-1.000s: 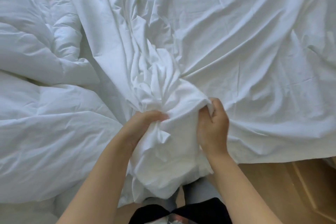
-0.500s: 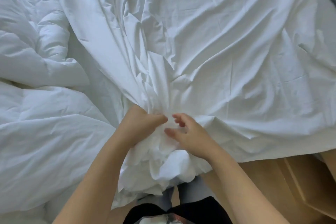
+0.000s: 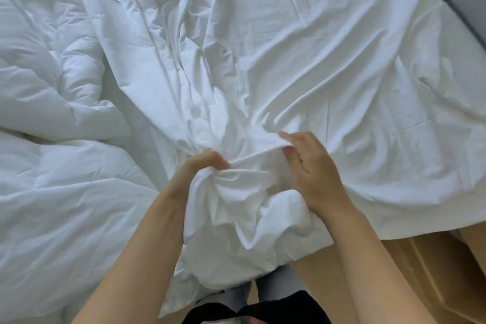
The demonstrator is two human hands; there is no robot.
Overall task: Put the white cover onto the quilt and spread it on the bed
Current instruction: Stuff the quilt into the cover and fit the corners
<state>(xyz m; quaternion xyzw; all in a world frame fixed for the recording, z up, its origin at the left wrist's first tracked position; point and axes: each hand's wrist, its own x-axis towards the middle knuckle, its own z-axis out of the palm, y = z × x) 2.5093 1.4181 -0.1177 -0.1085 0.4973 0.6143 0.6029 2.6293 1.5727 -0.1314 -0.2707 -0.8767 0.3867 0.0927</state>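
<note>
White cover point(image 3: 315, 66) (bunched) in hands point(image 3: 196, 179) point(image 3: 313, 171)

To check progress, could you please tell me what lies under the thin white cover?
The thin white cover is opaque, so whatever lies beneath is hidden. The puffy white quilt shows only beside it, at left; light wooden boards show past its near hem.

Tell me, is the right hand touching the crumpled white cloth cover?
Touching. The head view shows the right hand pinching a fold of the crumpled white cloth cover.
</note>
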